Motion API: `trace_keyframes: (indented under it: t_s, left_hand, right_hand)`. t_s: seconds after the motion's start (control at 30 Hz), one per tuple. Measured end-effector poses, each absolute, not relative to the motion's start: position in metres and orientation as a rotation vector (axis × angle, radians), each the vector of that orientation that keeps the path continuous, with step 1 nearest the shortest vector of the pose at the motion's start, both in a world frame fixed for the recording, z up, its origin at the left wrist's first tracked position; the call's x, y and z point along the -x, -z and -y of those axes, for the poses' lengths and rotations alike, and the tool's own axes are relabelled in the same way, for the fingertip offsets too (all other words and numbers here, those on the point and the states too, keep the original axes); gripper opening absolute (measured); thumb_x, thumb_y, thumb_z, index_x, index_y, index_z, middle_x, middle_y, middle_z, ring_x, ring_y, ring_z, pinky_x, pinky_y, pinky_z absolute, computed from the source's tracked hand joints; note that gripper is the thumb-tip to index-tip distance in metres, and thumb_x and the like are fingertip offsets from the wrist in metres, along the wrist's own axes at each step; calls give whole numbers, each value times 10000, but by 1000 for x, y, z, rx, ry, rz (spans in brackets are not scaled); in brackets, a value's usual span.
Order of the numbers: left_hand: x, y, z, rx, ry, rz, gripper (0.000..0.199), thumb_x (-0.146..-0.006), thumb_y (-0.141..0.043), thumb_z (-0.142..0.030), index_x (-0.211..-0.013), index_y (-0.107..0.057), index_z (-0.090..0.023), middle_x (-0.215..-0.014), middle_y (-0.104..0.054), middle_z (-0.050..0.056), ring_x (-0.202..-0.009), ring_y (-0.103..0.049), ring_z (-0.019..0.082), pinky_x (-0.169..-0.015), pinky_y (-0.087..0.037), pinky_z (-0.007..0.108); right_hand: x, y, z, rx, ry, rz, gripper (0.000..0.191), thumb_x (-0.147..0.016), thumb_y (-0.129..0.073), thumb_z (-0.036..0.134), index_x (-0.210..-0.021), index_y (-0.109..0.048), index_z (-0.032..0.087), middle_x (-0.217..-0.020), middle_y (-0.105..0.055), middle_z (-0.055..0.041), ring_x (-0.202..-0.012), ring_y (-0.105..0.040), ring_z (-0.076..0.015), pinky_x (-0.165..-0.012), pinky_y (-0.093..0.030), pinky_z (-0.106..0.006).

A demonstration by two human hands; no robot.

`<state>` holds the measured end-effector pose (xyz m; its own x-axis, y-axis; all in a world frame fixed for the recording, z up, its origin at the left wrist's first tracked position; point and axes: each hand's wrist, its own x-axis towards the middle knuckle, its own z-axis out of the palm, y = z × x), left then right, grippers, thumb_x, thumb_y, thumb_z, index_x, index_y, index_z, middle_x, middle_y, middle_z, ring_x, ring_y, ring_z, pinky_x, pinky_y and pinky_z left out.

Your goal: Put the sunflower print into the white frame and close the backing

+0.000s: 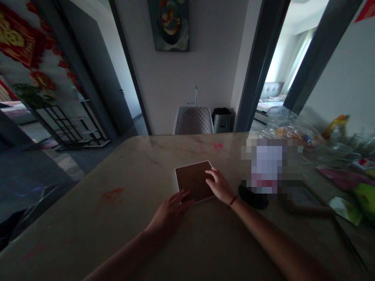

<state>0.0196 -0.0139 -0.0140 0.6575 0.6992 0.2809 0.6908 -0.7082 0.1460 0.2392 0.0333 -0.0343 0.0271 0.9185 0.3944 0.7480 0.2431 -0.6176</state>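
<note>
A brown rectangular board (187, 179) with a thin white edge lies flat on the table (140, 164). On its surface is a thin line or slender piece, too small to make out. My left hand (172, 208) rests with fingers spread over the board's near left corner. Over the right side of the board is my right hand (219, 185), its thumb and fingers apart, with a dark band around the wrist. Neither hand shows anything gripped.
Right of my hands stands a blurred-out object (268, 168) beside a black round item (253, 197). Farther right are a dark frame (310, 208), clear plastic bags (293, 130) and a green item (365, 199). A quilted chair (193, 120) stands beyond the far edge.
</note>
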Motion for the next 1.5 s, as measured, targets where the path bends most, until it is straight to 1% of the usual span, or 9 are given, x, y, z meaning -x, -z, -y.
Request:
trace_keyframes:
  t_s: [0.2,0.4,0.63,0.77,0.9,1.03,1.17,1.33,1.5]
  left_hand:
    - [-18,12,14,-2840,-549,-1292,342,-842,-436,-172,-1113,-592,-310,-1244,-554,45,-1152,-495,214,-907,-447,417]
    - [-11,11,8,-2703,-600,-1582,335,-841,-401,-174,-1091,-604,-265,-1237,-561,45,-1045,-575,193,-868,-469,374]
    - [-4,11,-13,-2748,-590,-1563,340,-848,-376,-159,-1110,-578,-242,-1216,-579,37,-1021,-578,169,-876,-443,325]
    - [-4,8,-14,-2570,-659,-1685,442,-866,-363,-222,-1309,-364,-216,-1093,-643,49,-924,-612,166,-776,-471,287]
    - [2,2,-14,-2442,-626,-1875,605,-845,-397,-247,-1394,-146,-216,-897,-684,25,-775,-638,171,-665,-470,269]
    - [9,-1,-17,-2478,-496,-1996,635,-838,-330,-167,-1409,-61,-240,-1069,-639,91,-693,-643,172,-565,-450,257]
    - [9,-1,-18,-2614,-323,-1889,637,-825,-312,-128,-1407,-89,-258,-1049,-627,101,-681,-641,179,-544,-443,248]
    - [7,1,-17,-2641,-328,-1838,561,-863,-295,-166,-1396,-150,-269,-989,-632,82,-685,-636,175,-547,-442,243]
    - [9,1,-15,-2524,-497,-1823,347,-892,-328,-353,-1155,-495,-199,-856,-665,44,-745,-630,180,-635,-480,284]
  right_hand:
    - [-235,39,-25,1557,-30,1744,276,-775,-415,138,-992,-585,157,-1152,-539,-138,-1123,-473,-229,-936,-380,-417]
    - [-232,40,-18,1600,-94,1775,359,-808,-452,296,-1117,-514,125,-1243,-477,-176,-1166,-442,-256,-942,-375,-437]
    - [-231,45,-20,1508,-212,1930,630,-737,-530,527,-1236,-418,158,-1372,-325,-188,-1276,-298,-289,-992,-301,-482]
    - [-231,44,-22,1573,1,1818,534,-807,-478,400,-1258,-387,128,-1334,-356,-194,-1250,-323,-297,-968,-319,-491]
    - [-236,33,-21,1575,136,1794,546,-845,-387,224,-1365,-238,156,-1088,-549,-137,-1023,-506,-237,-860,-418,-414]
    - [-240,26,-18,1692,133,1938,668,-797,-294,33,-1402,-132,266,-963,-604,-74,-780,-585,-177,-686,-460,-303]
    - [-240,27,-17,1850,144,2001,726,-773,-280,-1,-1396,-122,338,-890,-605,-60,-654,-593,-170,-556,-429,-269]
    - [-240,28,-16,1853,172,2010,727,-767,-286,12,-1399,-113,328,-897,-598,-64,-645,-581,-163,-545,-401,-265]
    - [-242,25,-19,1807,145,1874,446,-802,-392,179,-1244,-448,197,-970,-592,-88,-884,-547,-209,-730,-416,-308]
